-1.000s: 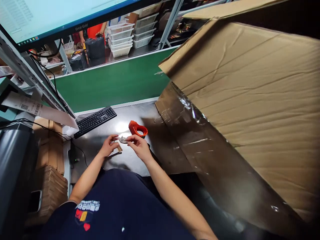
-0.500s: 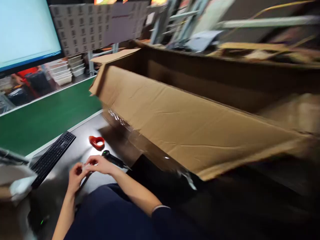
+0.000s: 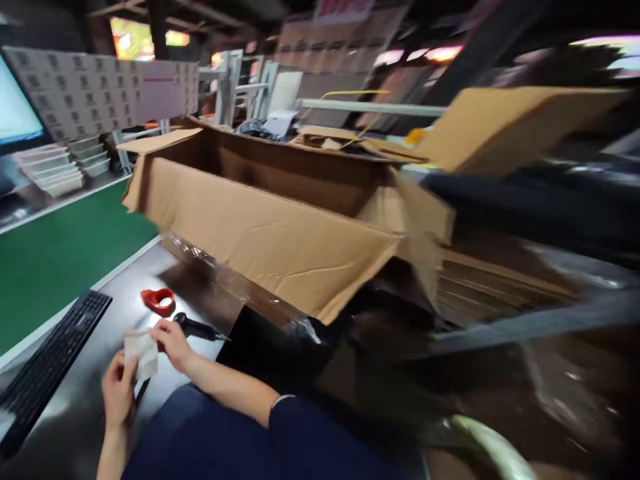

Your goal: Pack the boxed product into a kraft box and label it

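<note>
A small whitish paper slip (image 3: 141, 353) is held up between my two hands over the metal worktop. My left hand (image 3: 118, 388) pinches its lower left side, thumb in front. At the upper right corner, my right hand (image 3: 171, 341) grips the slip with its fingertips. Any print on the paper is too blurred to read. Just beyond my right hand lies a black handheld scanner (image 3: 196, 327). A red tape dispenser (image 3: 159, 302) rests a little farther off on the worktop.
A large open cardboard box (image 3: 265, 233) stands across the middle. A black keyboard (image 3: 57, 360) lies at left, beside a green conveyor belt (image 3: 65, 260). Stacked white trays (image 3: 53, 172) stand behind it, near a monitor (image 3: 17, 100). Flattened cardboard (image 3: 495, 287) is piled at right.
My view has swung to the right, bringing the box's right end and the cardboard pile into sight. My hands have moved apart, and the paper slip between them now shows spread open.
</note>
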The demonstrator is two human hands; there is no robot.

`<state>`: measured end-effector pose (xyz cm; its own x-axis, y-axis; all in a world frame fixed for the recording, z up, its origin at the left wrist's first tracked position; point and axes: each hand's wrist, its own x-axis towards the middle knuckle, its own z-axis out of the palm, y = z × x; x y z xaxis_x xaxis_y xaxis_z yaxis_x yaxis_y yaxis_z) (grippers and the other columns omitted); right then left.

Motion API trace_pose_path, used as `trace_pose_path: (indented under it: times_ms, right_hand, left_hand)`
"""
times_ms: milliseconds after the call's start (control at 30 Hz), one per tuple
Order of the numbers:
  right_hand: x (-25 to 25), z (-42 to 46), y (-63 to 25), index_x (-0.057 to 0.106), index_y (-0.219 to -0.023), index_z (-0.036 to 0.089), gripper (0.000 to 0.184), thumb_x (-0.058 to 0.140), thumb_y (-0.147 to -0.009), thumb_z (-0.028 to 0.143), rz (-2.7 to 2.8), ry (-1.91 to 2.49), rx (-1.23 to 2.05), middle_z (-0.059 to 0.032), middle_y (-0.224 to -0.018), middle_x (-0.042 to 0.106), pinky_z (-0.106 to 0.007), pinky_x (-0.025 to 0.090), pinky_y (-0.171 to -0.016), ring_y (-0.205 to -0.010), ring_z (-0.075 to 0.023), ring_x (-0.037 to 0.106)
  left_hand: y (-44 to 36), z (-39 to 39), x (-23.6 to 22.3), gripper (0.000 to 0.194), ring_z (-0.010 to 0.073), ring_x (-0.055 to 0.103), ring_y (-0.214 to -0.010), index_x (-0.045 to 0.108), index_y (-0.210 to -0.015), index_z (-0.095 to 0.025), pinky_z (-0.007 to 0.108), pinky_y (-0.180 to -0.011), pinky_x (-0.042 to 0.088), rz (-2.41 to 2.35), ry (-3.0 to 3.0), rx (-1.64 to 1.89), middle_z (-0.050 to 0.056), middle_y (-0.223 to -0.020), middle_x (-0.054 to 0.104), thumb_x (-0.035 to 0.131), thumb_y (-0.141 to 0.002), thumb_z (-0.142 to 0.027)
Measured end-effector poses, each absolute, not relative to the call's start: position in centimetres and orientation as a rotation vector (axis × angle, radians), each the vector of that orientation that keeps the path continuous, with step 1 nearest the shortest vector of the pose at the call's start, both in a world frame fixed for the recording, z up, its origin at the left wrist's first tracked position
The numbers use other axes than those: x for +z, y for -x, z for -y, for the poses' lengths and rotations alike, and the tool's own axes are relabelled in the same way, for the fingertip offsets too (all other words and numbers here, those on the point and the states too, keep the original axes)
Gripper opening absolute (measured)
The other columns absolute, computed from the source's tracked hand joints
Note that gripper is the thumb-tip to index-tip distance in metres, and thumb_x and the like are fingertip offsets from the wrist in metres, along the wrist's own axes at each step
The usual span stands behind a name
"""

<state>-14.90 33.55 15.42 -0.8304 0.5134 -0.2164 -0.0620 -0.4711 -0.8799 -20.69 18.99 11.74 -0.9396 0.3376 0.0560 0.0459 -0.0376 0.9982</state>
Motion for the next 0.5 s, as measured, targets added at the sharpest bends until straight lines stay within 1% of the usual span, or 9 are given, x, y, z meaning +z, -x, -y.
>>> trace_pose_path:
  times_ms: [33, 67, 100, 133, 167, 200, 300, 400, 500]
  right_hand:
    - [15.6, -33.2, 14.5, 0.051, -0.066, 0.023, 0.065, 0.087, -0.059, 0.077, 1.356, 0.662, 2.376, 0.0083, -0.058, 0.049, -0.025, 0.038, -0.056, -0.055, -0.009, 0.042]
    - [15.7, -32.8, 14.2, 0.053, -0.071, 0.023, 0.063, 0.088, -0.061, 0.075, 1.344, 0.657, 2.433, 0.0087, -0.06, 0.049, -0.024, 0.039, -0.057, -0.057, -0.0089, 0.043]
    - [15.7, -32.6, 13.9, 0.059, -0.079, 0.024, 0.061, 0.09, -0.061, 0.072, 1.352, 0.634, 2.501, 0.008, -0.065, 0.056, -0.024, 0.043, -0.06, -0.06, -0.0099, 0.048]
    - [15.5, -32.5, 13.8, 0.064, -0.09, 0.024, 0.062, 0.094, -0.057, 0.068, 1.367, 0.601, 2.572, 0.0069, -0.072, 0.063, -0.025, 0.048, -0.063, -0.065, -0.0115, 0.055]
    - [15.3, -32.5, 13.8, 0.067, -0.097, 0.025, 0.066, 0.1, -0.052, 0.06, 1.409, 0.559, 2.622, 0.0053, -0.079, 0.069, -0.026, 0.051, -0.067, -0.07, -0.0131, 0.061]
    - [15.0, -32.5, 13.9, 0.07, -0.098, 0.024, 0.065, 0.102, -0.051, 0.053, 1.491, 0.526, 2.608, 0.0035, -0.081, 0.072, -0.027, 0.053, -0.068, -0.072, -0.014, 0.063]
    - [14.7, -32.8, 13.9, 0.073, -0.086, 0.02, 0.051, 0.102, -0.057, 0.049, 1.675, 0.51, 2.489, 0.0002, -0.074, 0.074, -0.027, 0.051, -0.061, -0.063, -0.0134, 0.061]
    - [15.2, -33.4, 13.3, 0.074, -0.08, 0.019, 0.048, 0.1, -0.058, 0.053, 1.773, 0.566, 2.467, 0.0007, -0.063, 0.07, -0.028, 0.049, -0.055, -0.054, -0.0127, 0.057]
    - [15.9, -33.9, 13.0, 0.077, -0.084, 0.018, 0.048, 0.099, -0.056, 0.051, 1.838, 0.606, 2.506, 0.0023, -0.057, 0.066, -0.029, 0.052, -0.054, -0.051, -0.0142, 0.059]
  left_hand:
    - [20.0, -19.1, 12.4, 0.049, 0.016, 0.059, -0.07, 0.059, -0.058, -0.02, 0.028, -0.067, 0.05, -1.99, -0.317, 2.184, 0.001, -0.073, 0.069, 0.089, -0.068, -0.058]
    - [19.4, -19.2, 13.0, 0.048, 0.0132, 0.053, -0.064, 0.059, -0.058, -0.02, 0.026, -0.065, 0.047, -1.995, -0.262, 2.228, -0.002, -0.065, 0.061, 0.089, -0.07, -0.055]
    - [19.0, -19.3, 13.5, 0.046, 0.0121, 0.051, -0.063, 0.057, -0.059, -0.02, 0.025, -0.066, 0.047, -1.997, -0.213, 2.293, -0.004, -0.063, 0.058, 0.089, -0.071, -0.052]
    - [18.8, -19.3, 13.8, 0.045, 0.0113, 0.049, -0.063, 0.056, -0.06, -0.02, 0.024, -0.065, 0.045, -2.009, -0.173, 2.328, -0.005, -0.062, 0.056, 0.089, -0.071, -0.049]
    - [18.8, -19.2, 14.1, 0.041, 0.0107, 0.048, -0.062, 0.059, -0.065, -0.021, 0.023, -0.064, 0.044, -2.019, -0.112, 2.353, -0.005, -0.062, 0.055, 0.089, -0.071, -0.048]
    - [18.8, -19.1, 14.2, 0.036, 0.0108, 0.052, -0.064, 0.063, -0.072, -0.021, 0.023, -0.065, 0.046, -1.971, -0.077, 2.376, -0.005, -0.067, 0.059, 0.088, -0.072, -0.047]
    - [19.0, -18.3, 14.6, 0.036, 0.0127, 0.061, -0.072, 0.071, -0.085, -0.02, 0.025, -0.069, 0.053, -1.807, -0.038, 2.353, 0.0, -0.079, 0.069, 0.09, -0.069, -0.047]
    - [18.9, -16.9, 15.3, 0.038, 0.011, 0.057, -0.061, 0.073, -0.078, -0.018, 0.024, -0.057, 0.05, -1.729, 0.06, 2.214, 0.0, -0.072, 0.067, 0.091, -0.062, -0.047]
    - [19.0, -16.0, 15.8, 0.038, 0.0102, 0.052, -0.053, 0.076, -0.079, -0.017, 0.025, -0.051, 0.049, -1.742, 0.107, 2.182, -0.002, -0.063, 0.064, 0.091, -0.055, -0.042]
